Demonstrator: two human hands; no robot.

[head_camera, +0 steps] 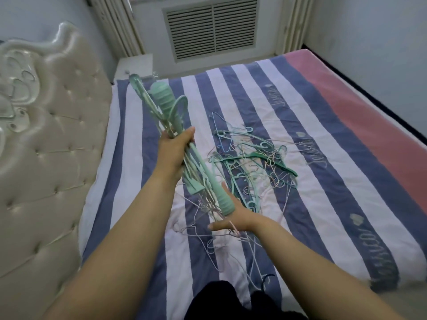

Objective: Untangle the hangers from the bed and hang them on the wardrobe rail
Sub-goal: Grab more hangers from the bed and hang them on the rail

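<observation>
Both bare forearms reach out over the striped bed (323, 158), the left hand (175, 146) gripping a bundle of mint-green plastic and thin wire hangers (198, 172) slanting from upper left to lower right, its lower end resting on the flat, spread right hand (233, 218), beside the tangled hanger pile (251, 158).

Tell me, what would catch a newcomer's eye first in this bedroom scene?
First, the bundle of mint-green hangers lifted over the striped bedspread, the left hand gripping its middle while the right hand, fingers straight, props its lower end. Next, the tangled pile of hangers lying mid-bed to the right of the hands. Then the tufted cream headboard along the left edge.
</observation>
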